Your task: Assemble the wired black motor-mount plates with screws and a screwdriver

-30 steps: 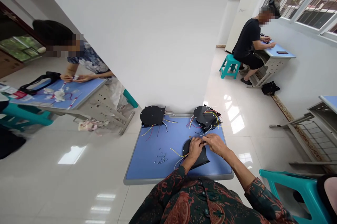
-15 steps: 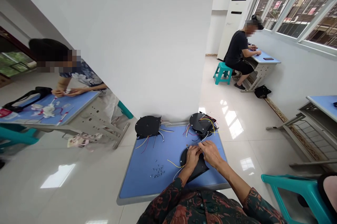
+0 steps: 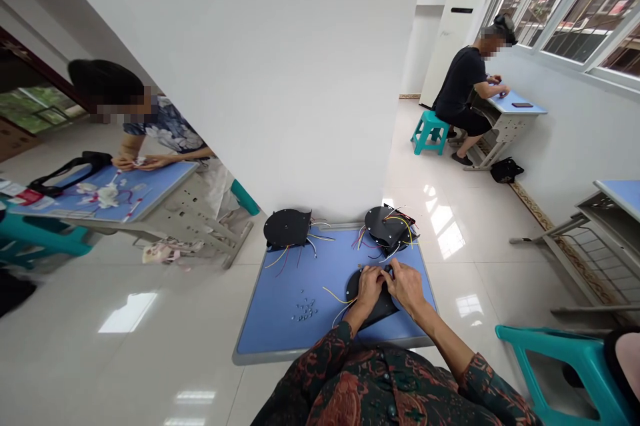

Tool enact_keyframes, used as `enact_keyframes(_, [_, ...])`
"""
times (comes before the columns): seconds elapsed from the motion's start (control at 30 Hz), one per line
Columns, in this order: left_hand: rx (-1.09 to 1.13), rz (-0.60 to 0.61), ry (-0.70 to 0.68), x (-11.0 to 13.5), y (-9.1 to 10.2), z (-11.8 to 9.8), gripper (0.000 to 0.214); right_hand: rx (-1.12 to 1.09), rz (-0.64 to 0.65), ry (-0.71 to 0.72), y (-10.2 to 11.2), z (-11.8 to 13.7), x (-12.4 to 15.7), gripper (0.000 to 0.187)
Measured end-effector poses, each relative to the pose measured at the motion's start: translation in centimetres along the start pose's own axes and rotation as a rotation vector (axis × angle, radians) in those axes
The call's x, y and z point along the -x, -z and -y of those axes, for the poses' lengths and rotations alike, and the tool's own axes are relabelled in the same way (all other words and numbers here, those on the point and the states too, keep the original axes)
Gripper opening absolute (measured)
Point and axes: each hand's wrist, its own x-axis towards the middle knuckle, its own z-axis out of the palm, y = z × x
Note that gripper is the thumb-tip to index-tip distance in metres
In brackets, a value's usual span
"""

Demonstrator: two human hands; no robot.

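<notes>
Hands together over a curved black plate [image 3: 376, 306], near side of a blue desk [image 3: 280, 306]: left hand [image 3: 370, 289] and right hand [image 3: 407, 286] almost meet, fingertips close at the plate's far edge. The knuckles hide whether the fingers pinch a small part there. The plate lies flat, right of the desk's middle. A yellow wire [image 3: 333, 294] and a white wire [image 3: 340, 314] trail left from it. Small grey fasteners [image 3: 305, 309] lie in a loose heap further left, within reach. Two wired black discs sit at the far left [image 3: 287, 227] and far right [image 3: 387, 226] of the desk. Good practice for such close handwork: keep the plate pinned flat, the wrists steady and low, and loose wires out from under the fingers. A co-worker [image 3: 463, 83] sits at a separate desk, far right.
</notes>
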Motion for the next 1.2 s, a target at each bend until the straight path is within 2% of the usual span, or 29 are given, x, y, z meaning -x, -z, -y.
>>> enact_keyframes(0.07, [0.009, 0.007, -0.003, 0.0, 0.1, 0.0, 0.020, -0.054, 0.024, 0.028, -0.1, -0.3, -0.2, 0.007])
enact_keyframes(0.2, [0.040, 0.031, -0.038, 0.1, 0.6, 0.2, 0.011, -0.121, 0.100, 0.126, 0.4, -1.8, -1.1, 0.012])
enact_keyframes(0.4, [0.057, 0.036, -0.052, 0.0, 0.7, 0.3, 0.012, -0.151, 0.154, 0.260, 1.0, -3.1, -2.1, 0.015])
enact_keyframes(0.5, [0.045, 0.010, -0.022, -0.1, 0.2, 0.2, 0.016, -0.147, 0.130, 0.230, 0.8, -2.6, -1.9, 0.012])
enact_keyframes(0.7, [0.046, -0.007, -0.003, -0.1, -0.2, 0.3, 0.018, -0.068, 0.019, 0.064, 0.0, -1.1, -1.0, 0.008])
enact_keyframes(1.0, [0.116, 0.039, -0.076, 0.2, 0.8, 0.6, 0.017, -0.072, 0.082, 0.263, 1.0, -3.2, -2.2, 0.016])
enact_keyframes(1.2, [0.123, 0.023, -0.070, 0.2, 0.5, 0.3, 0.019, -0.031, 0.034, 0.152, 0.7, -3.0, -1.5, 0.013])
